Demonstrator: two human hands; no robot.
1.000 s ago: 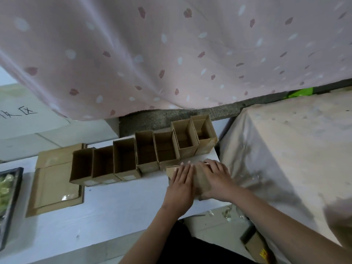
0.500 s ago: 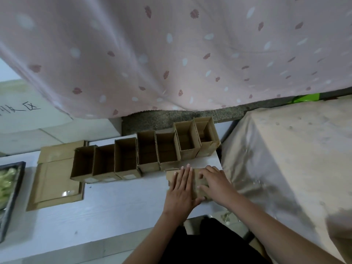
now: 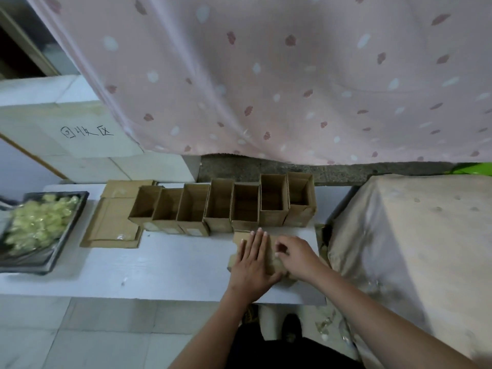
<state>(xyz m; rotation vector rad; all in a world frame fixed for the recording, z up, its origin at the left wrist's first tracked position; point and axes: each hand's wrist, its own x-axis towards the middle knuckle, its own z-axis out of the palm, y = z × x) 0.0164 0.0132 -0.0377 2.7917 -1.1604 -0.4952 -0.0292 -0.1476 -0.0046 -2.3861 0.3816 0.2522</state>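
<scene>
Cardboard (image 3: 270, 251) on table (image 3: 159, 267): L hand (image 3: 251, 265) presses, R hand (image 3: 298, 258) pinches.

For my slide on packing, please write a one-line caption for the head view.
Flat left hand and curled right hand on a folded cardboard box, before seven open boxes.

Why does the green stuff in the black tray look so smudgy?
Head view: the black rectangular tray of pale green pieces sits at the left edge and is blurred; the open brown cardboard boxes mid-frame look sharper; the wide lens bends straight edges.
</scene>
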